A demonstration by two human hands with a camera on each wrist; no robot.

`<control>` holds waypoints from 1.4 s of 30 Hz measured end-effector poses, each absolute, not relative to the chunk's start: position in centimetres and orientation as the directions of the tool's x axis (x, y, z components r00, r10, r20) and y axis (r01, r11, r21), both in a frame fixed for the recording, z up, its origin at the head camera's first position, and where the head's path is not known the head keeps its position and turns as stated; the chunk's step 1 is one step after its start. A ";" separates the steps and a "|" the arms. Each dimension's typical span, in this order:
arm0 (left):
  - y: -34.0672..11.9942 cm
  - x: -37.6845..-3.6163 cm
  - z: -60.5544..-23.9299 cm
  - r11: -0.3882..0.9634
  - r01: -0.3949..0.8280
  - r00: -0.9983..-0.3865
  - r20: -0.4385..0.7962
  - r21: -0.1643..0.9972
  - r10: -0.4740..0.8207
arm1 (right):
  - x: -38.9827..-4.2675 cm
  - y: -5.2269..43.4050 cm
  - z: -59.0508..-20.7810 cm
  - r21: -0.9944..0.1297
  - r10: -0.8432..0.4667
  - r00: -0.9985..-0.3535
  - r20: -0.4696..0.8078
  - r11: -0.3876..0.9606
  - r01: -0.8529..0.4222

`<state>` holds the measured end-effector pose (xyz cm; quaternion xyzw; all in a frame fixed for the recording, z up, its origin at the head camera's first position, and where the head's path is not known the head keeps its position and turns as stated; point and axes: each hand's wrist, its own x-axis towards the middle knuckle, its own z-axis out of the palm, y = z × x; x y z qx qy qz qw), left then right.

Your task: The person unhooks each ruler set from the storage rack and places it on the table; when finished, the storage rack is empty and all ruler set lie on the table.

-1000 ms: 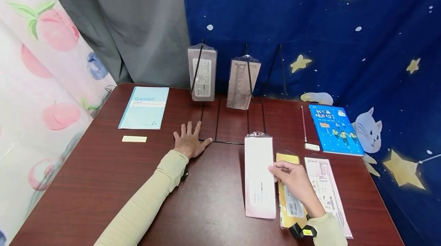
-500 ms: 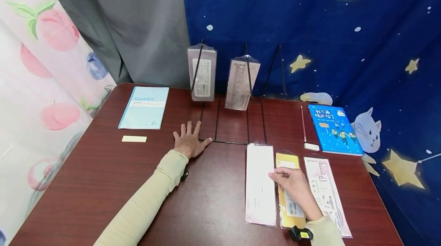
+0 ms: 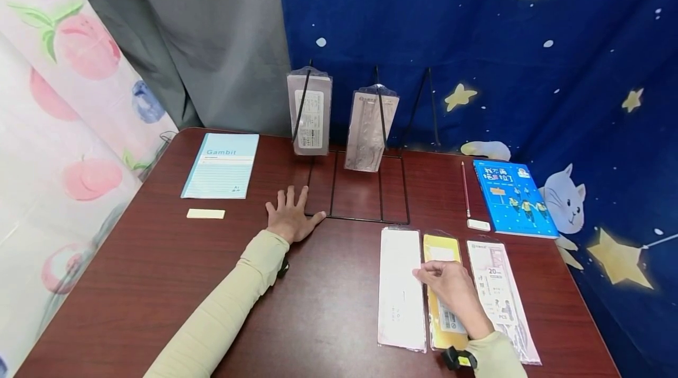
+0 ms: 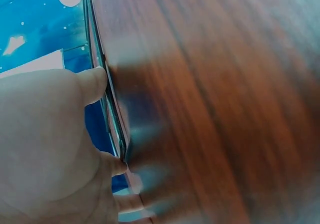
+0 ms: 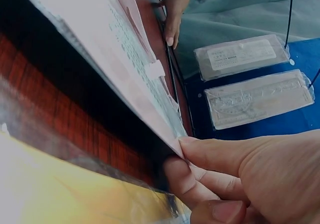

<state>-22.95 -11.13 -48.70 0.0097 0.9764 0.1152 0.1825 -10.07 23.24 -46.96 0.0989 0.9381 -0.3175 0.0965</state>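
The print on the white packet (image 3: 401, 288) is too small to be read. Much of the yellow packet (image 3: 444, 248) is hidden by the right hand (image 3: 450, 288). The table (image 4: 225, 108) is blurred in the left wrist view.

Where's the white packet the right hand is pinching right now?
In the head view, the white packet lies flat on the table's near right, beside the yellow packet, just in front of the black wire rack; the right hand pinches its right edge.

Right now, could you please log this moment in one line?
left hand: flat on table | right hand: pinches white packet edge
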 end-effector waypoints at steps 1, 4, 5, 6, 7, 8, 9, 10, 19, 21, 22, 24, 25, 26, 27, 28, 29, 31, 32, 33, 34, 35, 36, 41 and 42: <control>-11.2 -22.9 -48.7 0.973 -0.024 -0.933 -0.354 0.229 0.060 | -10.1 23.2 -46.9 -0.573 0.126 -0.961 -0.247 0.781 0.250; -11.3 -22.9 -48.7 0.973 -0.027 -0.934 -0.352 0.231 0.058 | -10.0 23.1 -46.7 -0.567 0.129 -0.958 -0.256 0.782 0.257; -11.3 -22.9 -48.8 0.973 -0.027 -0.934 -0.352 0.229 0.057 | -10.0 23.1 -46.6 -0.567 0.128 -0.958 -0.256 0.783 0.256; -11.3 -22.9 -48.8 0.974 -0.027 -0.935 -0.351 0.227 0.056 | -10.0 23.0 -46.6 -0.567 0.128 -0.958 -0.258 0.783 0.257; -11.4 -22.9 -48.8 0.974 -0.026 -0.936 -0.348 0.224 0.055 | -10.0 23.0 -46.5 -0.565 0.128 -0.957 -0.260 0.783 0.258; -11.4 -22.9 -48.8 0.975 -0.026 -0.936 -0.347 0.221 0.054 | -10.0 22.9 -46.4 -0.565 0.127 -0.957 -0.262 0.784 0.259; -11.4 -22.9 -48.8 0.976 -0.025 -0.937 -0.345 0.218 0.053 | -10.0 22.9 -46.4 -0.563 0.127 -0.956 -0.264 0.784 0.260; -11.4 -22.9 -48.8 0.976 -0.023 -0.937 -0.344 0.215 0.054 | -10.0 22.8 -46.3 -0.560 0.128 -0.955 -0.266 0.787 0.261; -11.5 -22.8 -48.7 0.977 -0.018 -0.939 -0.339 0.212 0.057 | -10.0 22.5 -45.8 -0.508 0.159 -0.954 -0.256 0.817 0.273; -11.5 -22.8 -48.7 0.977 -0.019 -0.940 -0.337 0.211 0.055 | -10.2 22.6 -45.5 -0.507 0.164 -0.948 -0.271 0.813 0.286; -11.5 -22.8 -48.6 0.977 -0.021 -0.940 -0.338 0.213 0.054 | -10.4 22.7 -45.3 -0.508 0.167 -0.944 -0.286 0.809 0.297; -11.5 -22.7 -48.5 0.977 -0.024 -0.938 -0.344 0.213 0.052 | -10.8 22.9 -44.9 -0.515 0.161 -0.939 -0.305 0.801 0.305; -11.5 -22.6 -48.4 0.976 -0.025 -0.938 -0.341 0.216 0.052 | -11.0 22.9 -44.6 -0.520 0.156 -0.939 -0.306 0.799 0.302; -11.5 -22.5 -48.3 0.976 -0.026 -0.939 -0.341 0.217 0.051 | -11.3 23.0 -44.4 -0.525 0.145 -0.943 -0.298 0.801 0.289; -11.4 -22.4 -48.2 0.975 -0.026 -0.940 -0.337 0.219 0.051 | -11.5 23.1 -44.1 -0.533 0.132 -0.948 -0.289 0.801 0.273; -11.4 -22.2 -48.1 0.975 -0.027 -0.940 -0.336 0.221 0.050 | -11.9 23.1 -43.9 -0.541 0.112 -0.959 -0.262 0.806 0.242; -11.4 -22.1 -48.0 0.975 -0.026 -0.942 -0.332 0.220 0.049 | -12.3 23.2 -43.7 -0.548 0.094 -0.968 -0.234 0.810 0.211; -11.3 -22.0 -47.8 0.974 -0.027 -0.946 -0.321 0.225 0.048 | -13.1 23.2 -43.2 -0.562 0.050 -0.985 -0.165 0.816 0.135; -11.3 -22.0 -47.8 0.975 -0.026 -0.944 -0.327 0.222 0.049 | -13.6 23.1 -43.0 -0.566 0.033 -0.991 -0.133 0.818 0.103; -11.3 -22.0 -47.9 0.975 -0.026 -0.942 -0.331 0.221 0.050 | -14.0 23.1 -42.8 -0.573 0.018 -0.995 -0.103 0.816 0.074; -11.3 -22.1 -47.9 0.975 -0.024 -0.942 -0.330 0.220 0.052 | -14.5 23.0 -42.6 -0.580 0.002 -0.998 -0.069 0.813 0.042; -11.3 -22.2 -48.0 0.976 -0.022 -0.941 -0.333 0.219 0.053 | -15.0 22.9 -42.4 -0.594 -0.007 -0.999 -0.051 0.804 0.025; -11.3 -22.2 -48.0 0.976 -0.022 -0.940 -0.336 0.217 0.054 | -15.5 22.9 -42.2 -0.609 -0.018 -0.999 -0.029 0.793 0.003; -11.1 -22.2 -48.1 0.976 -0.024 -0.940 -0.337 0.217 0.052 | -17.9 22.8 -41.2 -0.694 -0.058 -0.998 0.017 0.718 -0.053; -11.1 -22.2 -48.0 0.975 -0.024 -0.942 -0.331 0.221 0.051 | -18.3 22.8 -41.0 -0.707 -0.061 -0.998 0.019 0.705 -0.057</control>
